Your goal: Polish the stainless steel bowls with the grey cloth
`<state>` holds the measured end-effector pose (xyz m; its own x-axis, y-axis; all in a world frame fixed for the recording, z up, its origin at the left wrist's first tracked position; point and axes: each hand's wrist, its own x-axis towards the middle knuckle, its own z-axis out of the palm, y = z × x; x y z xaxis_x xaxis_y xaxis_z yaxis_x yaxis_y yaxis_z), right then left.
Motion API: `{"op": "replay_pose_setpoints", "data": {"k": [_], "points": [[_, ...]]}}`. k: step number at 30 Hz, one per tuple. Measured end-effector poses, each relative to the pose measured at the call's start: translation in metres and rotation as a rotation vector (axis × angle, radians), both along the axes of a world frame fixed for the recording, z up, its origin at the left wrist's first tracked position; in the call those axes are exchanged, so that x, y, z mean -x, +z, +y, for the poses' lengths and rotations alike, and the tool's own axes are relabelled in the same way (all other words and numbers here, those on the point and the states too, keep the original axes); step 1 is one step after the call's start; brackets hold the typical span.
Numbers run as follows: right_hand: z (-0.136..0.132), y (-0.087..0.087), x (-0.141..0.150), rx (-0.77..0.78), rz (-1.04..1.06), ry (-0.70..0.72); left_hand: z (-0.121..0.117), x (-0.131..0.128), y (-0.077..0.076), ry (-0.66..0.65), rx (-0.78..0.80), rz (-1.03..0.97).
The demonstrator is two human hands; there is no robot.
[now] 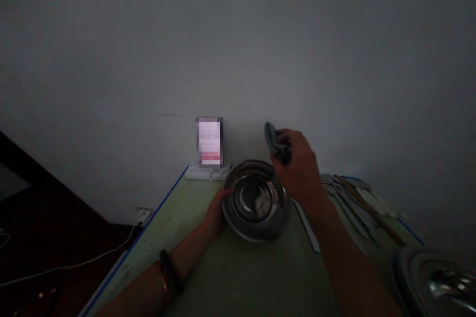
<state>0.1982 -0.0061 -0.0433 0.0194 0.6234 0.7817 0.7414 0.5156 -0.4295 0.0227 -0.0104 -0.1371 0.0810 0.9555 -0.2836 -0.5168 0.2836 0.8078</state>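
A stack of steel bowls [256, 200] sits on the green table [230, 272] near the wall. My left hand [217, 210] grips the left rim of the stack, thumb on the edge. My right hand [297, 168] is raised above the right side of the bowls, fingers closed around a grey cloth [273, 139] that sticks up out of the fist.
A phone [209, 141] stands against the wall on a white power strip [204, 172]. Several long utensils [353, 200] lie on the right, a flat one [307, 227] beside the bowls. A steel lid [439, 277] is at the bottom right. A white cable [74, 265] runs on the floor, left.
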Motion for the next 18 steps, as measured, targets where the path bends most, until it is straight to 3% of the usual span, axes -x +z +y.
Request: {"op": "replay_pose_setpoints", "data": {"k": [4,6,12,18], "points": [[0.002,-0.025,0.009,0.478,-0.376,0.262,0.001,0.000,-0.001,0.021,0.009,-0.003],[0.004,-0.034,0.012,0.571,-0.388,0.301,0.002,0.000,-0.001,0.022,0.022,-0.004],[0.013,-0.048,0.017,0.393,-0.411,0.121,0.004,0.002,-0.001,0.020,0.045,-0.005],[0.023,-0.080,0.028,0.252,-0.341,-0.043,0.003,0.000,-0.001,0.028,0.041,0.003]]}}
